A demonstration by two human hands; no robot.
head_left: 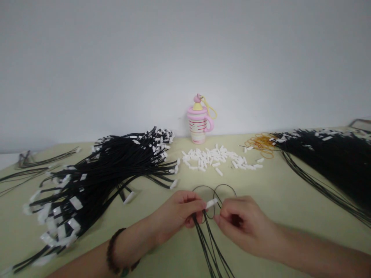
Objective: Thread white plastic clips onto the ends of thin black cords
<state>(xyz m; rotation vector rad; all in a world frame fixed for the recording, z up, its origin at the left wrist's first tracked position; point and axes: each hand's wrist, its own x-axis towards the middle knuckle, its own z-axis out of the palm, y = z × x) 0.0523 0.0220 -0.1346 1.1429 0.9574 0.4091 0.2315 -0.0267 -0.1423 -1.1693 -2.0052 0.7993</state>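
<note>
My left hand (185,208) pinches a white plastic connector (211,203) between thumb and fingers. Black wires (209,245) hang from under that hand toward the near table edge. Just right of the connector, my right hand (247,224) is closed in a pinch on a thin black wire (226,185), which curls in loops behind both hands. The exact grip point of the right fingertips is partly hidden. Beyond the hands lies a loose pile of small white connector housings (210,156).
A big heap of black cables with white ends (116,166) covers the left side. Another black cable bundle (333,166) lies at right, beside tangled yellow rubber bands (261,143). A pink-and-white cup (198,125) stands against the wall (139,69) on the pale green tabletop (261,185).
</note>
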